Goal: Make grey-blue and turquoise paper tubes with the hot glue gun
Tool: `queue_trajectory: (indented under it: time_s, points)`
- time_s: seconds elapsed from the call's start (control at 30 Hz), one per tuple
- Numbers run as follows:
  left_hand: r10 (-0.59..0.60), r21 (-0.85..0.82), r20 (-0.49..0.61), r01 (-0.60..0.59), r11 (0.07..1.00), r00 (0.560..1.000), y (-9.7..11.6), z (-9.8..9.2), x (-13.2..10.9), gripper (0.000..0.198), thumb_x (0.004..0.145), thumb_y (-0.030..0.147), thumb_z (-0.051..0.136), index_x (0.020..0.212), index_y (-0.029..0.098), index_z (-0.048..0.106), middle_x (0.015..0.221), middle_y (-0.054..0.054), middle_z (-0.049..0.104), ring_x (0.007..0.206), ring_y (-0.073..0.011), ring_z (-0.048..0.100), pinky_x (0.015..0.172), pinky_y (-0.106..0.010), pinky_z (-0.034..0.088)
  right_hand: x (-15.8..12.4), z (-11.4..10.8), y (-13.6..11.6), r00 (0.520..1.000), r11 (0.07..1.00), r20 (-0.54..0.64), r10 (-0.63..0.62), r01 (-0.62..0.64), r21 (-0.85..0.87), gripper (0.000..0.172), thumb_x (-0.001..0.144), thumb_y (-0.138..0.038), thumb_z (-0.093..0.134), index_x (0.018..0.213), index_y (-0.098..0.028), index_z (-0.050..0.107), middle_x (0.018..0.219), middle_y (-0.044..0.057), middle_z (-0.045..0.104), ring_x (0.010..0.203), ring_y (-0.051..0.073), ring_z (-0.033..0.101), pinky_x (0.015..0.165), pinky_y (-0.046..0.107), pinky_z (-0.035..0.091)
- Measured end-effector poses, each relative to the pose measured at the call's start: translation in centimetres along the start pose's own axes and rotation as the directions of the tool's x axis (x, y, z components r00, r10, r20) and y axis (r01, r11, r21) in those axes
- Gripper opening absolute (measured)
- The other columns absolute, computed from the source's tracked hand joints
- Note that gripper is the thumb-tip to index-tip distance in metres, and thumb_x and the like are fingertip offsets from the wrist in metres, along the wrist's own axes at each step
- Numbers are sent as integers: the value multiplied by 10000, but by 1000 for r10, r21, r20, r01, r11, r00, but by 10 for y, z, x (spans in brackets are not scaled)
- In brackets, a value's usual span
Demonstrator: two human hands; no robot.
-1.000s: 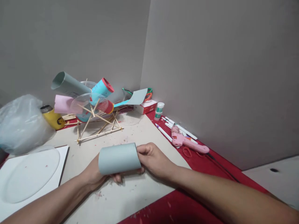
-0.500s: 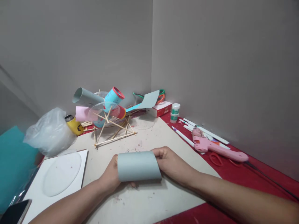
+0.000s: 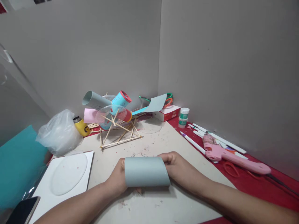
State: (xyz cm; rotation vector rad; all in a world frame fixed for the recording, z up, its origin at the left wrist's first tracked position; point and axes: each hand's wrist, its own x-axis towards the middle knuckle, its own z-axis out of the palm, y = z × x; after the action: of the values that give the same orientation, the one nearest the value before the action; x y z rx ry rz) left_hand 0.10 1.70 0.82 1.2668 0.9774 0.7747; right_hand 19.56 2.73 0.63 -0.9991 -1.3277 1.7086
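Note:
A curved sheet of grey-blue paper is held between my two hands, low over the pale board. My left hand grips its left edge, with fingertips showing under the lower side. At the opposite edge my right hand pinches the paper, its thumb side uppermost and some fingers hidden behind. Beyond the hands stands a wheel-like model of clear discs and coloured paper tubes on a frame of wooden sticks.
On the right lie a pink glue gun, several white pens and two small stacked jars. To the left are a plastic bag, a yellow bottle, a clear disc on white paper and a phone. Grey walls meet behind.
The whole view has shifted, so everything appears further right and slightly lower. Both hands keep their hold on the curved paper, whose shape looks nearly the same.

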Motion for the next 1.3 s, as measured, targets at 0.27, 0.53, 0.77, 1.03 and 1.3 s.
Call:
queue_trajectory:
  time_s: [0.27,0.53,0.77,1.03,1.3]
  points:
    - [15,5,-48,-15,1000,999,4,2,-1,170,592,247,668,514,106,614,436,-9,548,411,-128,527,408,-215,418,3,3,2,995,994,46,94,-96,46,141,568,-179,522,461,-156,612,413,-33,523,373,61,395,389,179,304]
    - [22,2,-46,-22,1000,999,4,2,-2,186,584,268,732,591,97,658,446,-3,544,425,-135,543,421,-214,417,-3,4,-4,997,1000,75,-12,12,-5,163,626,-184,556,529,-148,682,427,-38,514,430,74,377,466,210,336]
    - [-23,-49,-91,18,999,996,1,3,-1,252,581,310,787,630,89,677,450,-16,570,422,-153,559,420,-238,454,-7,3,-10,997,997,70,-23,28,-66,180,657,-217,578,615,-136,734,441,-30,522,437,77,375,458,204,307]
    - [3,-69,-11,-4,998,1000,-2,0,1,267,615,320,792,638,72,696,508,-39,617,451,-143,573,435,-228,475,-5,4,-9,997,996,72,16,-9,-88,190,607,-205,525,568,-130,695,442,-34,510,416,65,397,438,195,323]
    - [-11,-86,21,12,996,1000,-14,-6,3,301,738,342,716,859,66,734,539,-61,646,432,-139,579,439,-231,482,-1,0,-3,996,996,33,87,-86,-35,155,619,-266,562,567,-139,634,407,-12,538,375,99,508,379,199,389]
